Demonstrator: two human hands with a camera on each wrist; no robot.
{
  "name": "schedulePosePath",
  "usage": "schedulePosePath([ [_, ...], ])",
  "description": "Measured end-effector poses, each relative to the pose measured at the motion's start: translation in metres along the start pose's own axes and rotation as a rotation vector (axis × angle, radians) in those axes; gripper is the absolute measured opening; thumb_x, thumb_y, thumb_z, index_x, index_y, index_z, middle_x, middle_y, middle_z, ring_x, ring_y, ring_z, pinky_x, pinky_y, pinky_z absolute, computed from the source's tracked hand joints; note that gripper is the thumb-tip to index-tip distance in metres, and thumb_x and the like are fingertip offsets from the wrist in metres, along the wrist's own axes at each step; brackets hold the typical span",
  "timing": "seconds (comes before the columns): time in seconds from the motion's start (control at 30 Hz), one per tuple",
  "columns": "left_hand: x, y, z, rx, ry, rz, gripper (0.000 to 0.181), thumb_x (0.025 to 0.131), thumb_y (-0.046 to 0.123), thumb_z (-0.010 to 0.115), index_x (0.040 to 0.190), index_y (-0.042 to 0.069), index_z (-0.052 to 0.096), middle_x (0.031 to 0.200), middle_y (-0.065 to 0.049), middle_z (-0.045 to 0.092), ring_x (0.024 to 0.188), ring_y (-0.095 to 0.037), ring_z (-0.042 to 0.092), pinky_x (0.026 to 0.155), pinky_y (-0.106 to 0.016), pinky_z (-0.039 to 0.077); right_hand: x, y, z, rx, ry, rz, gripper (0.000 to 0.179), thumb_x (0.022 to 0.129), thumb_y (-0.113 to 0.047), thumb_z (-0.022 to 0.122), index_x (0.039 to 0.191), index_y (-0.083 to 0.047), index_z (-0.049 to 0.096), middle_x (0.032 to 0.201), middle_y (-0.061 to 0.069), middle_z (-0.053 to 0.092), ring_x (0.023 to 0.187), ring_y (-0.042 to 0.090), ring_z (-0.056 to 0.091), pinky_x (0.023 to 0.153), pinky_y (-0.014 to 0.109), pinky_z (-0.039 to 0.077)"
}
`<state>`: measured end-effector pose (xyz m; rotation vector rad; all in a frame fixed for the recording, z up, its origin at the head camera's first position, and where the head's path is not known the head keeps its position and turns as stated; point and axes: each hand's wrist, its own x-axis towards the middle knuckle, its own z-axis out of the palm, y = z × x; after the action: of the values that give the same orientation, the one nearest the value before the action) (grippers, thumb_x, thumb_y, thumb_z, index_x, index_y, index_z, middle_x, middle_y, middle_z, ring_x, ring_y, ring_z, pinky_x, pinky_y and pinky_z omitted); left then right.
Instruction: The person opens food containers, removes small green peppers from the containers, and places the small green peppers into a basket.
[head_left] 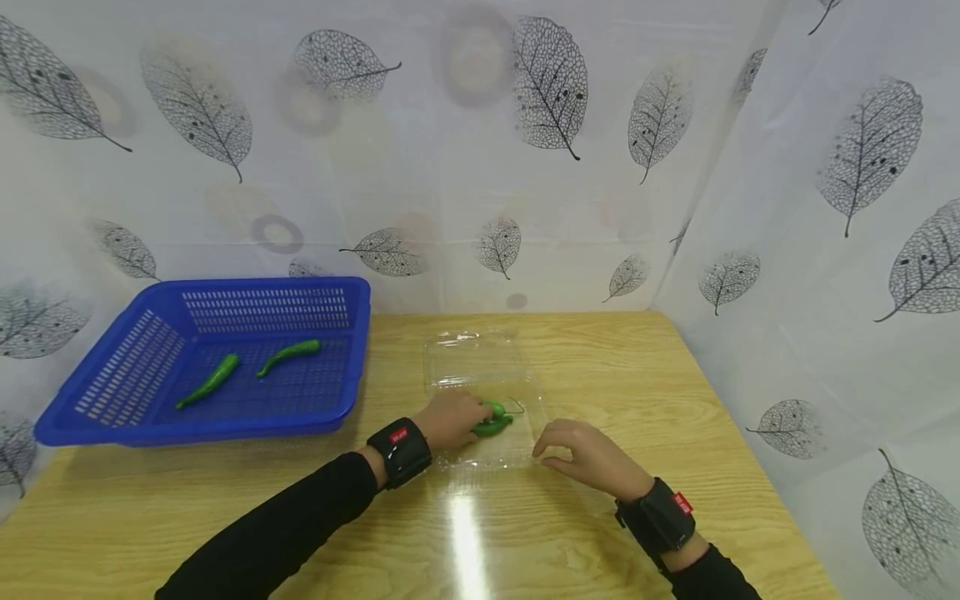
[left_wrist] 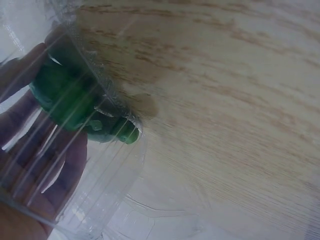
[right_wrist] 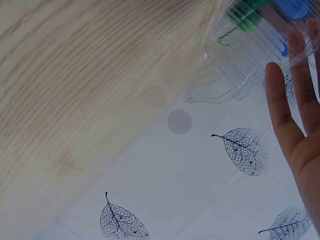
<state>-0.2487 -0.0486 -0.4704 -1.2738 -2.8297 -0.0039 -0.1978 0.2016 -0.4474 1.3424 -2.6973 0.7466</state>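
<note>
the left hand (head_left: 452,421) curls its fingers round the left ends of the long glossy green peppers (head_left: 493,428), which lie inside the clear, thin plastic hinged box (head_left: 517,450) on the pale wood-grain table (head_left: 615,367). the right hand (head_left: 588,454), fingers loosely bent and holding nothing, hangs just beside the box's right edge. to set the peppers down well, i would keep that grip light, lay them flat side by side, and let go only once they rest on the floor. the thin curved stem points right and could catch on the wall, so keep it inside. the box looks light enough to slide; the right hand could steady its rim. two more green peppers (head_left: 210,382) lie apart in the blue slotted plastic basket (head_left: 225,433).
</note>
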Motion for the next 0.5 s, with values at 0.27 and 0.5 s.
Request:
schedulePosePath([
  [0.27, 0.0007, 0.0001, 0.0015, -0.069, -0.029, -0.018, 0.022, 0.076, 0.021, 0.076, 0.093, 0.018, 0.062, 0.092, 0.002, 0.066, 0.081, -0.012, 0.062, 0.068, -0.025, 0.051, 0.0002, -0.0012, -0.0021, 0.014, -0.006, 0.005, 0.02, 0.075, -0.005, 0.075, 0.093, -0.013, 0.069, 0.091, -0.003, 0.066, 0.086, 0.013, 0.063, 0.077, 0.024, 0.053],
  [0.5, 0.0006, 0.001, -0.0025, -0.088, -0.048, -0.019, 0.021, 0.078, 0.018, 0.074, 0.097, 0.017, 0.064, 0.094, 0.001, 0.067, 0.083, -0.012, 0.063, 0.072, -0.026, 0.052, 0.0002, -0.0023, -0.0025, 0.019, -0.011, 0.007, 0.02, 0.076, -0.005, 0.074, 0.093, -0.013, 0.069, 0.091, -0.003, 0.066, 0.086, 0.013, 0.063, 0.077, 0.024, 0.053],
])
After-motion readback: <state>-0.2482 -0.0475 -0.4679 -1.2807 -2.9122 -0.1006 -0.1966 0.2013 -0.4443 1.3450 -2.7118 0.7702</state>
